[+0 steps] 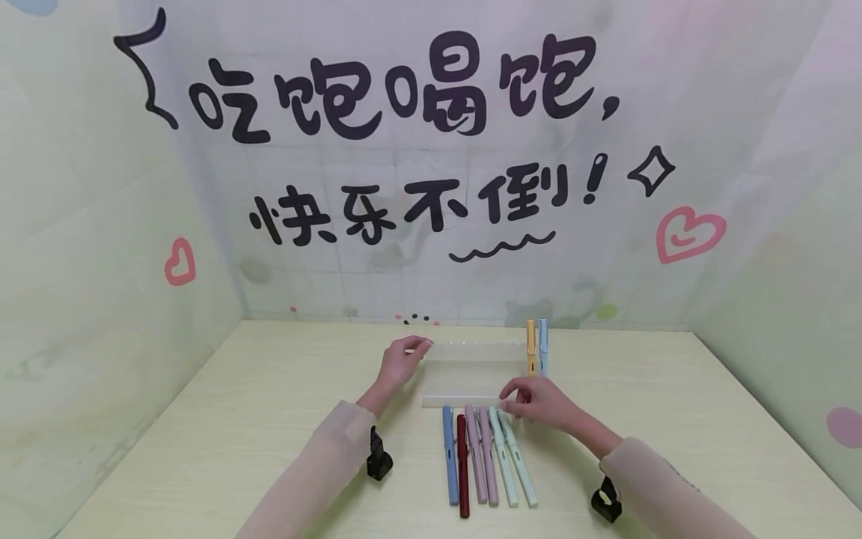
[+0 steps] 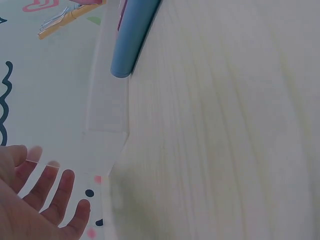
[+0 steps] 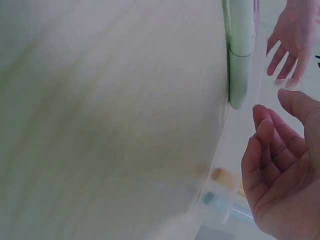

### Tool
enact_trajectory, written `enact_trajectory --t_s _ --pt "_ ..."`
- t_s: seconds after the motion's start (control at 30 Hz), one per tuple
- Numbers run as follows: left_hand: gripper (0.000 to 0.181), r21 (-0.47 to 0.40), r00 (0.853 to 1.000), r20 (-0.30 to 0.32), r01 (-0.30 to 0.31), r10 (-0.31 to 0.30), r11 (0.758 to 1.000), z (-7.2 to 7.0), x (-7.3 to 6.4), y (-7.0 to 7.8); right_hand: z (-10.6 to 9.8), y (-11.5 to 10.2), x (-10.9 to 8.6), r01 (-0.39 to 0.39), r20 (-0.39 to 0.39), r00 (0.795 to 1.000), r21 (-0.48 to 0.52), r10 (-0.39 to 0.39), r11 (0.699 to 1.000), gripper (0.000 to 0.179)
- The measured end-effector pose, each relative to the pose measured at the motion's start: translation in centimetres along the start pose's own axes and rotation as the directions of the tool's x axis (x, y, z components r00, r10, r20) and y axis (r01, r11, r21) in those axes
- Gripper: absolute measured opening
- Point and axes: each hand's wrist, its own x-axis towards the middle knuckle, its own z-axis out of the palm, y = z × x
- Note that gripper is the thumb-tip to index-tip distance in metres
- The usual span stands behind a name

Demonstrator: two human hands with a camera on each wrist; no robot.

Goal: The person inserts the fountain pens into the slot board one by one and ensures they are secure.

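Note:
A clear plastic pen rack (image 1: pixel 471 372) with a scalloped back edge stands on the table. My left hand (image 1: pixel 402 363) is at its back left corner, thumb and index finger pinching the clear edge, the other fingers spread in the left wrist view. At the front right of the rack is my right hand (image 1: pixel 539 402), fingers loosely bent, with nothing between thumb and fingertips. An orange pen (image 1: pixel 531 346) and a light blue pen (image 1: pixel 543 346) stand upright at the rack's right end; their lower parts are hidden by the right hand.
In front of the rack lie a blue pen (image 1: pixel 450 457), a dark red pen (image 1: pixel 462 468), purple pens (image 1: pixel 476 457) and mint green pens (image 1: pixel 505 460), side by side. Behind the table (image 1: pixel 222 442) hangs a printed cloth backdrop (image 1: pixel 417 165); cloth walls flank both sides.

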Motion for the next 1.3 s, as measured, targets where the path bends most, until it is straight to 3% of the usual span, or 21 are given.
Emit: enact_trajectory --t_s 0.33,0.9,1.3 --pt "0.027 0.0 1.0 0.001 0.008 -0.008 1.0 -0.03 -0.07 0.07 0.95 -0.23 -0.34 -0.024 0.088 0.995 -0.14 0.037 0.99 0.027" --pt "0.026 0.007 1.0 0.001 0.01 -0.01 1.0 0.03 -0.11 0.1 0.13 -0.39 -0.78 -0.025 0.188 0.982 -0.051 0.034 0.998 0.016" --pt "0.026 0.003 1.0 -0.004 0.005 -0.005 1.0 0.14 0.13 -0.05 0.26 -0.3 -0.77 -0.036 0.184 0.981 -0.107 0.055 0.994 0.013"
